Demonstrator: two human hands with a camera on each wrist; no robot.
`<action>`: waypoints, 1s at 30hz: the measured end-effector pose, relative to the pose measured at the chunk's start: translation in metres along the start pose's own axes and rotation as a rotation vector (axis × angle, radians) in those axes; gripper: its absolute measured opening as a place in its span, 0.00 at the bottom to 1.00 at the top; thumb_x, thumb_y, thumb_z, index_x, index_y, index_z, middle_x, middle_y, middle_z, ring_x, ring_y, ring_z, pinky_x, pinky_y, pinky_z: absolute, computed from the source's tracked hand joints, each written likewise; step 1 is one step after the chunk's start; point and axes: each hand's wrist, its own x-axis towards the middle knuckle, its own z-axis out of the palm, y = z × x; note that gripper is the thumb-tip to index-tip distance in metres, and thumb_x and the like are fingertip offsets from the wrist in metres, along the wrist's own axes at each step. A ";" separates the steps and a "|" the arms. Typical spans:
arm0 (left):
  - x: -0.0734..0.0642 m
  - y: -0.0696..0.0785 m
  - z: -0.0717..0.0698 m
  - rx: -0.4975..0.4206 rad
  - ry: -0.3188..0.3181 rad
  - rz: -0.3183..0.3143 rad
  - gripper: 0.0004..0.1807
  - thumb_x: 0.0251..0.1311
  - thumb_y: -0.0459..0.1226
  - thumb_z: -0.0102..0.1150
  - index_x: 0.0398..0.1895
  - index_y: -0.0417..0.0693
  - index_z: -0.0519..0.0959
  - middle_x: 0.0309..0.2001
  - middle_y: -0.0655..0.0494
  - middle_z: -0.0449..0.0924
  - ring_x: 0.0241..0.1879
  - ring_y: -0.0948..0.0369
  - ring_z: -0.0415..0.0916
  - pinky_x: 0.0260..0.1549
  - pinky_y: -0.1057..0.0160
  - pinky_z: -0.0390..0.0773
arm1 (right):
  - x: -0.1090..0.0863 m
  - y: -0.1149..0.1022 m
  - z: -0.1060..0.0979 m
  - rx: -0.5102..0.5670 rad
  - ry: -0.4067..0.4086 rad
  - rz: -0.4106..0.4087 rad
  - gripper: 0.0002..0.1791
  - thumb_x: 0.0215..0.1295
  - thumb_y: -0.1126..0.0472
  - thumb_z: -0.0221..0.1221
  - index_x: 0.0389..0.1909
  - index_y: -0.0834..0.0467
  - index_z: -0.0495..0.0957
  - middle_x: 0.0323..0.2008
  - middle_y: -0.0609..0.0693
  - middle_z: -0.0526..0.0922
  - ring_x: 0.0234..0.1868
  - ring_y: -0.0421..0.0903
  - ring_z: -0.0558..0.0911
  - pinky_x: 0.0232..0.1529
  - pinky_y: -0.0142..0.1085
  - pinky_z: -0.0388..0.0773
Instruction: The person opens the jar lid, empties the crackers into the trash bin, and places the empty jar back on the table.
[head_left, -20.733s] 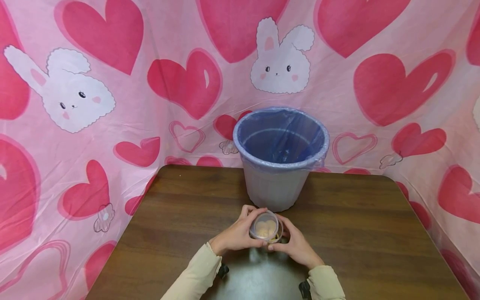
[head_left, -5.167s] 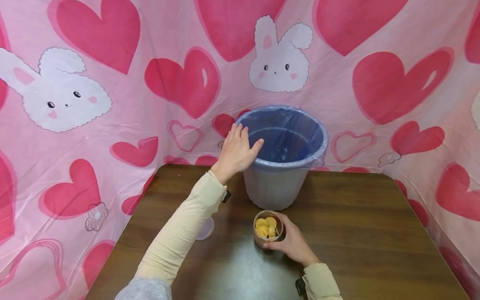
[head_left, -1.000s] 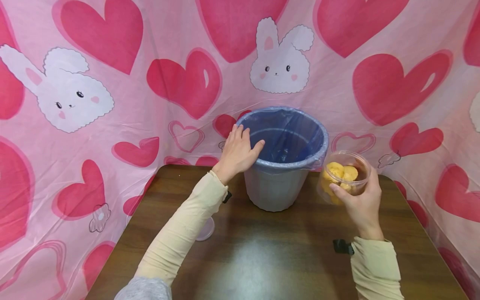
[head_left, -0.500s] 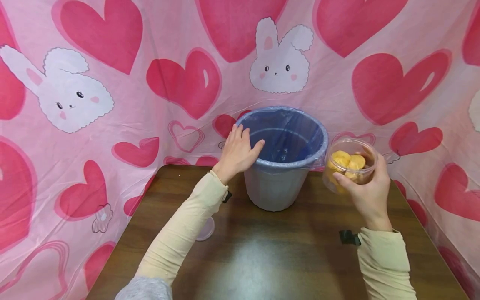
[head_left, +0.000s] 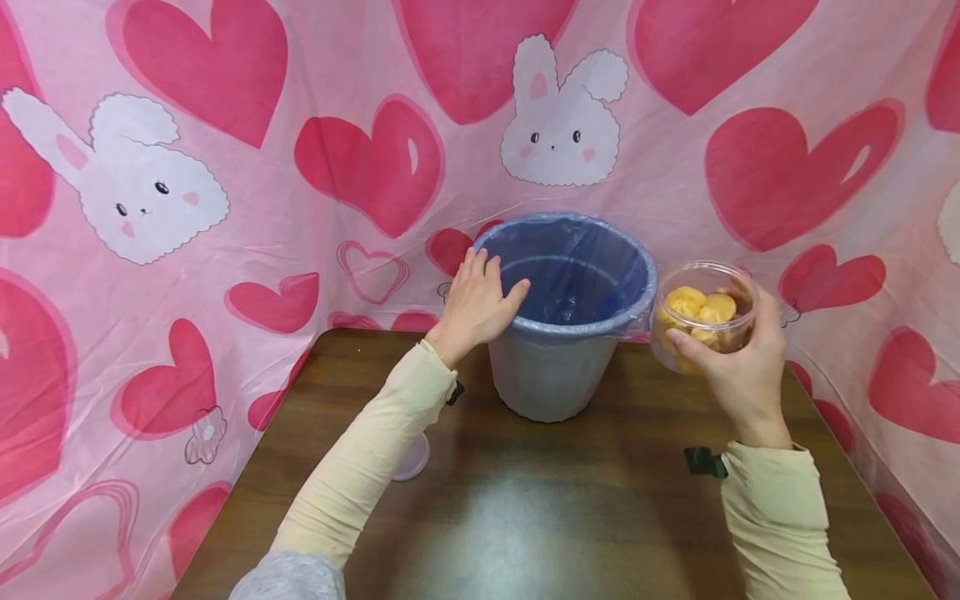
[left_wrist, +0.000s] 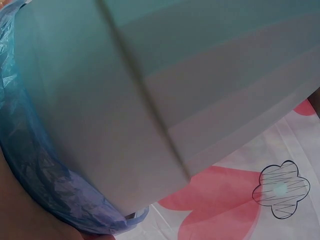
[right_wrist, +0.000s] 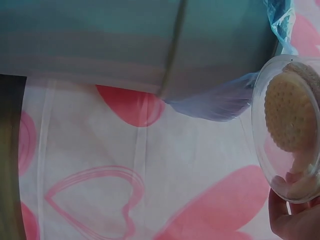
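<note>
My left hand (head_left: 476,302) lies with fingers extended on the left rim of a pale waste bin (head_left: 551,379). A blue plastic bag (head_left: 581,279) lines the bin and folds over its rim; the left wrist view shows the bin wall (left_wrist: 210,85) and bag edge (left_wrist: 30,140) close up. To the right of the bin, my right hand (head_left: 742,367) grips a clear round plastic tub (head_left: 666,354) above the table. Several yellowish round biscuits (head_left: 686,302) are inside, and the tub has no lid on. From below, one biscuit (right_wrist: 289,112) shows through the tub's base.
A translucent round lid (head_left: 411,460) lies on the brown wooden table (head_left: 585,508), partly behind my left forearm. A pink cloth (head_left: 360,50) with hearts and rabbits hangs behind and beside the table, close behind the bin.
Over the last second my right hand has raised the tub and shifted it slightly right; my left hand stays put. Earlier, both hands held the lidded tub; the lid has since come off.
</note>
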 end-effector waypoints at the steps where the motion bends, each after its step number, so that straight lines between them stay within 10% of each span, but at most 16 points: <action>1: 0.000 0.000 0.000 0.000 0.002 0.001 0.40 0.59 0.61 0.34 0.65 0.41 0.56 0.68 0.44 0.49 0.70 0.49 0.37 0.67 0.56 0.40 | 0.001 0.000 0.000 -0.010 0.001 0.000 0.44 0.35 0.73 0.68 0.59 0.53 0.64 0.47 0.42 0.71 0.50 0.42 0.70 0.51 0.22 0.67; 30: 0.000 0.000 0.000 0.003 -0.006 0.000 0.40 0.58 0.61 0.35 0.65 0.41 0.56 0.68 0.44 0.50 0.70 0.49 0.37 0.66 0.53 0.43 | 0.033 0.013 -0.004 -0.186 0.027 -0.037 0.46 0.30 0.63 0.73 0.57 0.42 0.66 0.50 0.42 0.68 0.51 0.38 0.66 0.47 0.24 0.67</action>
